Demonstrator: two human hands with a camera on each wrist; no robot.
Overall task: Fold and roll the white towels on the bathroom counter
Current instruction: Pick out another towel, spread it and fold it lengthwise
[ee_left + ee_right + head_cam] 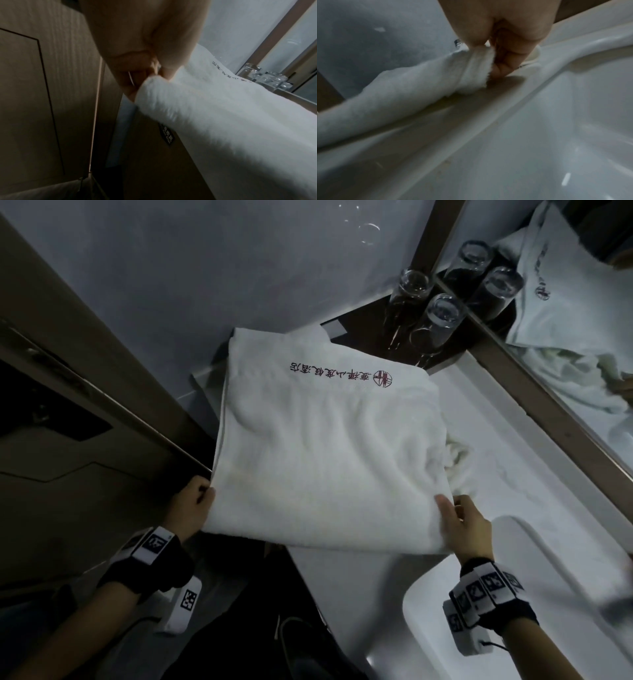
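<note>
A folded white towel with dark red embroidered characters lies across the counter, its near edge hanging past the counter front. My left hand pinches the towel's near left corner. At the near right corner, thumb on top, my right hand pinches the folded layers just above the counter beside the basin. A second crumpled white towel peeks out from under the right side.
Two upturned glasses stand on a dark tray at the back corner, next to the mirror. The white basin sits at the near right. A wooden door and cabinet lie to the left.
</note>
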